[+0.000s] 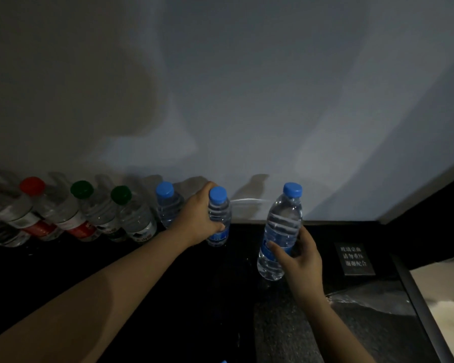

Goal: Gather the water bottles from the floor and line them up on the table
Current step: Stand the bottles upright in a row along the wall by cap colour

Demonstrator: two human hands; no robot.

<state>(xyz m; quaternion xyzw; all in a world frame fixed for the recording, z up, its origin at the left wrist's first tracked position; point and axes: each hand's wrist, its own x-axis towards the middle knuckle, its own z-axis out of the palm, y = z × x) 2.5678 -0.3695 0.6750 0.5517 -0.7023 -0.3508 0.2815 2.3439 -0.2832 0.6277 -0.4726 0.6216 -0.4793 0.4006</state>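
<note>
Fingers of the left hand are clamped round the ribbed shoulder of the left bottle, with the thumb across its front just under the blue screw cap. This bottle is clear, thin plastic with a blue label band low down. It stands upright with its base at the foot of the wall, on a glossy black surface.

Right hand fingers wrap the lower body of the right bottle, over its blue label. That bottle has the same ridged, clear shape and a blue cap. It sits farther out from the wall than the left one and tilts slightly, cap toward the wall. Whether its base touches the surface I cannot tell.

Along the wall to the left, a row of bottles stands packed close together. A blue-capped bottle is just beside the left hand, then come two green-capped bottles, then red-capped bottles with red and white labels.

Out from the wall on the right, a small dark plaque with white characters lies flat on the surface.
</note>
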